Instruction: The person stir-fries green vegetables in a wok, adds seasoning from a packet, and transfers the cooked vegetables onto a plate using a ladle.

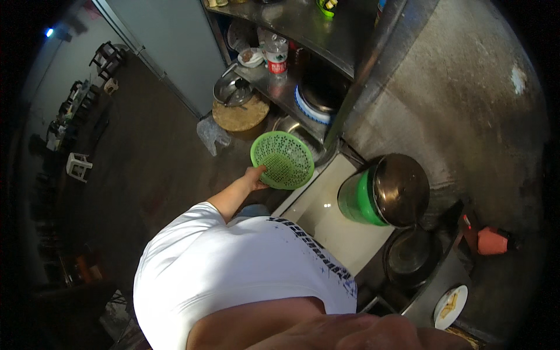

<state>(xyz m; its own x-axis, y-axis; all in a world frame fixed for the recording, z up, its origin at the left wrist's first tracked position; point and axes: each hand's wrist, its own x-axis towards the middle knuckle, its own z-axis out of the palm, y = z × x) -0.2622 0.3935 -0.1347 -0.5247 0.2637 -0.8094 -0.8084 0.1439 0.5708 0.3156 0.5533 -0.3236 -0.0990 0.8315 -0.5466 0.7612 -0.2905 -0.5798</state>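
My left hand (pixel 257 178) reaches forward, gripping a green plastic colander (pixel 283 159) by its near left rim. The colander is tilted so that I look into its perforated bowl, and no food can be made out inside. It is held beside the left edge of a pale countertop (pixel 326 210). My right hand is out of view. On that countertop stands a green bucket-like container (pixel 361 199) with a dark, shiny round lid or pan (pixel 402 190) over its top.
Ahead is a metal shelf unit (pixel 288 13) with a plastic bottle (pixel 276 54). Below it are a round wooden block (pixel 243 114), a metal pan (pixel 232 89) and a plastic bag (pixel 213 133). To the right lie a dark wok (pixel 411 253) and a white food bowl (pixel 450 307). A white stool (pixel 78 167) stands far left.
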